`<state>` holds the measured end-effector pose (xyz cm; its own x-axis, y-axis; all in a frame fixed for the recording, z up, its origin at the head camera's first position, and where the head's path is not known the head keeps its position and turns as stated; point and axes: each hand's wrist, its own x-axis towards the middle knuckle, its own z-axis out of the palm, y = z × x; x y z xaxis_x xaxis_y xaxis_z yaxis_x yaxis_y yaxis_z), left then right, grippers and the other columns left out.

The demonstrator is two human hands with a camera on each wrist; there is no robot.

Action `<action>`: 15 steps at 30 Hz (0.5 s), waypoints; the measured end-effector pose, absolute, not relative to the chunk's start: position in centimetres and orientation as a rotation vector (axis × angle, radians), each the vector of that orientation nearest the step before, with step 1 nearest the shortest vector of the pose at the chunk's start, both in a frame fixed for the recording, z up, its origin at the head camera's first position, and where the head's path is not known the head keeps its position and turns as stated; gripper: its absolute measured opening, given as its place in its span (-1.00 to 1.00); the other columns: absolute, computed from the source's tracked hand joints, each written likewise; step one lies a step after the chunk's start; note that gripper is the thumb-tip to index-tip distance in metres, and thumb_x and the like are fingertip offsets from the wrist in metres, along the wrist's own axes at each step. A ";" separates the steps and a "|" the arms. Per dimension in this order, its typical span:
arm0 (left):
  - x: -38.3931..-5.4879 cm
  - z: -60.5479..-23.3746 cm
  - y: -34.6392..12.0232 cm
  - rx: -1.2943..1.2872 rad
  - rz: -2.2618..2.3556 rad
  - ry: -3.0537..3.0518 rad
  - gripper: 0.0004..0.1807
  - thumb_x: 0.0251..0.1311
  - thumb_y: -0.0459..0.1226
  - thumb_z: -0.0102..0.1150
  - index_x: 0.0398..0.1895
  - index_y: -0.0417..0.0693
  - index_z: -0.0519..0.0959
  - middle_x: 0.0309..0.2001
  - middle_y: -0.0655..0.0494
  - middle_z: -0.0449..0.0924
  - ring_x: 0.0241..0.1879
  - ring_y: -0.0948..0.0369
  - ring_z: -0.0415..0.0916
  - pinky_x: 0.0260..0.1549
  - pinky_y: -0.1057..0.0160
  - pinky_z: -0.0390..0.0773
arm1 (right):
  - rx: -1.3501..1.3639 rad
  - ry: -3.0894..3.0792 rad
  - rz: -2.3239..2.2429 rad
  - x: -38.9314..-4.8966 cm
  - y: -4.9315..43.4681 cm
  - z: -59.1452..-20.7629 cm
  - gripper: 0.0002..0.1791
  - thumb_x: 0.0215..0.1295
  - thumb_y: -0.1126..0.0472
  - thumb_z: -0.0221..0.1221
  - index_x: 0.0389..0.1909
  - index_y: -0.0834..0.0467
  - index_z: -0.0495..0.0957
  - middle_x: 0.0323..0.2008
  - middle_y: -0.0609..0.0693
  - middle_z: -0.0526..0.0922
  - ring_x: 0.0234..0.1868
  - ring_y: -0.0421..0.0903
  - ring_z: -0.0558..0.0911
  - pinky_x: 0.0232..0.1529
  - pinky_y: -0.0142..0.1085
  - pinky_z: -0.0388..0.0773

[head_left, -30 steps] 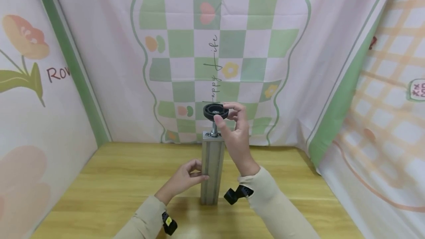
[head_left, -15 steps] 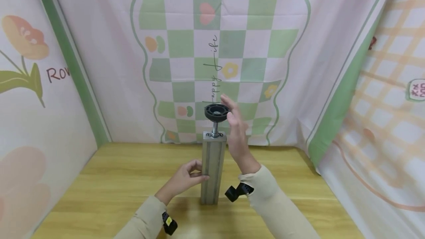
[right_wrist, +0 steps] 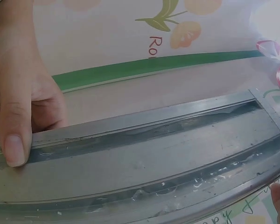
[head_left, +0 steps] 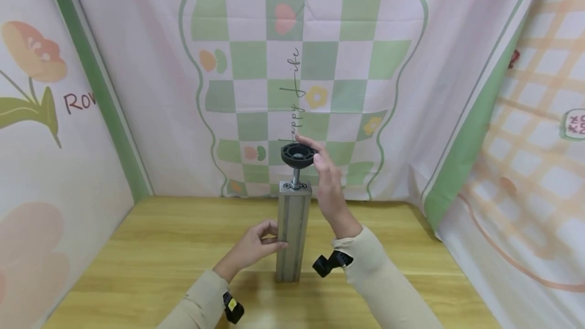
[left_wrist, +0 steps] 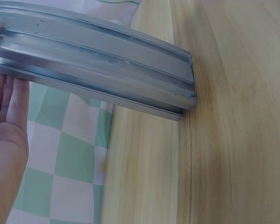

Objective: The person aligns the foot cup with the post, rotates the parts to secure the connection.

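Note:
An upright aluminium profile (head_left: 292,235) stands on the wooden table. Its slotted faces show close up in both wrist views. My left hand (head_left: 256,243) grips the profile's lower left side, thumb in front and fingers behind. From the end plate (head_left: 295,187) on top rises a threaded stem (head_left: 296,175) bearing a black levelling foot (head_left: 298,155), its ribbed round base facing up. My right hand (head_left: 331,187) holds the foot's right edge, thumb on the near rim and fingers round the far side. In the right wrist view the left thumb (right_wrist: 15,147) presses the profile's face.
The wooden tabletop (head_left: 183,222) spreads to both sides of the profile. A green and white checked cloth (head_left: 249,95) hangs behind it, with printed cloths at left and right. Each sleeve carries a black wrist camera, the right one (head_left: 331,263) close beside the profile.
My right hand has loosened from the foot, straightened its fingers and shifted right, then brought the fingertips back round the far rim. The left hand and profile have stayed put.

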<state>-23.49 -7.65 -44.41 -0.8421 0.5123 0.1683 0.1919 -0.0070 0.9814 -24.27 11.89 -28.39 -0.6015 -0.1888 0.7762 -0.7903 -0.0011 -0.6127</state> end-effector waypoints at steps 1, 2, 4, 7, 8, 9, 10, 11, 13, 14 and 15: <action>-23.5 -44.4 -7.6 0.747 1.937 2.026 -0.66 0.23 -0.27 0.40 -0.03 -0.19 0.50 0.00 -0.05 0.50 0.02 0.06 0.58 -0.02 0.15 0.68 | 1.004 -1.802 1.640 -24.2 11.9 -28.3 -0.45 0.55 0.13 -0.35 0.40 0.20 0.34 0.39 0.05 0.38 0.40 0.02 0.32 0.47 -0.02 0.10; -23.5 -44.4 -7.6 0.750 1.938 2.025 -0.65 0.23 -0.27 0.40 -0.03 -0.19 0.49 0.00 -0.05 0.50 0.02 0.06 0.59 -0.02 0.15 0.68 | 0.998 -1.805 1.640 -24.2 11.9 -28.3 -0.46 0.55 0.13 -0.34 0.39 0.20 0.35 0.39 0.05 0.38 0.41 0.01 0.31 0.47 -0.02 0.10; -23.6 -44.4 -7.6 0.752 1.937 2.030 -0.65 0.22 -0.28 0.41 -0.03 -0.19 0.50 0.00 -0.05 0.50 0.01 0.07 0.59 -0.02 0.15 0.68 | 0.987 -1.804 1.652 -24.1 12.0 -28.3 -0.47 0.56 0.12 -0.32 0.38 0.19 0.36 0.38 0.03 0.39 0.40 0.01 0.32 0.46 -0.04 0.12; -23.6 -44.5 -7.7 0.755 1.936 2.042 -0.66 0.22 -0.27 0.41 -0.06 -0.18 0.50 -0.02 -0.04 0.50 -0.01 0.08 0.59 -0.04 0.16 0.69 | 0.973 -1.796 1.693 -23.9 12.0 -28.3 -0.51 0.57 0.11 -0.24 0.35 0.20 0.38 0.35 0.07 0.42 0.35 0.04 0.37 0.41 -0.09 0.22; -23.6 -44.6 -7.7 0.756 1.935 2.047 -0.66 0.21 -0.27 0.42 -0.06 -0.17 0.50 -0.03 -0.04 0.49 -0.02 0.09 0.58 -0.05 0.16 0.69 | 0.967 -1.792 1.706 -23.8 12.0 -28.4 -0.52 0.56 0.11 -0.21 0.35 0.21 0.38 0.31 0.10 0.45 0.30 0.07 0.42 0.36 -0.10 0.29; -23.6 -44.6 -7.7 0.757 1.936 2.047 -0.66 0.21 -0.27 0.42 -0.07 -0.17 0.50 -0.03 -0.04 0.49 -0.02 0.09 0.58 -0.06 0.16 0.69 | 0.961 -1.788 1.719 -23.8 12.0 -28.4 -0.53 0.56 0.12 -0.18 0.34 0.21 0.38 0.27 0.12 0.48 0.25 0.10 0.45 0.31 -0.11 0.35; -23.6 -44.6 -7.7 0.757 1.937 2.047 -0.66 0.21 -0.27 0.42 -0.07 -0.17 0.50 -0.03 -0.04 0.49 -0.02 0.10 0.58 -0.06 0.16 0.69 | 0.950 -1.788 1.728 -23.7 12.0 -28.4 -0.54 0.55 0.13 -0.15 0.34 0.20 0.38 0.23 0.13 0.50 0.20 0.11 0.48 0.24 -0.12 0.40; -23.6 -44.6 -7.7 0.757 1.937 2.047 -0.66 0.21 -0.26 0.43 -0.07 -0.17 0.50 -0.03 -0.04 0.49 -0.02 0.10 0.58 -0.06 0.16 0.69 | 0.940 -1.791 1.735 -23.7 12.0 -28.4 -0.55 0.54 0.13 -0.13 0.34 0.19 0.38 0.20 0.13 0.52 0.16 0.11 0.51 0.19 -0.13 0.44; -23.6 -44.6 -7.7 0.757 1.940 2.046 -0.66 0.20 -0.26 0.43 -0.07 -0.17 0.50 -0.03 -0.04 0.49 -0.02 0.10 0.58 -0.06 0.16 0.69 | 0.904 -1.804 1.728 -23.6 12.0 -28.4 -0.55 0.51 0.13 -0.07 0.34 0.16 0.38 0.12 0.09 0.54 0.08 0.08 0.52 0.09 -0.14 0.45; -23.6 -44.6 -7.6 0.757 1.940 2.049 -0.66 0.20 -0.26 0.43 -0.07 -0.17 0.50 -0.03 -0.05 0.49 -0.02 0.10 0.58 -0.05 0.16 0.69 | 0.885 -1.807 1.721 -23.6 12.0 -28.4 -0.55 0.49 0.12 -0.04 0.33 0.16 0.38 0.11 0.08 0.53 0.07 0.06 0.50 0.09 -0.13 0.43; -23.6 -44.6 -7.6 0.756 1.940 2.050 -0.66 0.20 -0.25 0.43 -0.07 -0.17 0.51 -0.03 -0.05 0.49 -0.02 0.10 0.58 -0.05 0.16 0.69 | 0.869 -1.802 1.713 -23.5 12.0 -28.4 -0.55 0.47 0.13 -0.01 0.31 0.17 0.38 0.11 0.07 0.52 0.06 0.04 0.49 0.10 -0.12 0.40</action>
<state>-23.57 -7.64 -44.61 -0.8437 0.5033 0.1867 0.2143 -0.0031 0.9768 -23.54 12.01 -28.42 -0.6700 -0.1071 0.7346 -0.7391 0.0031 -0.6736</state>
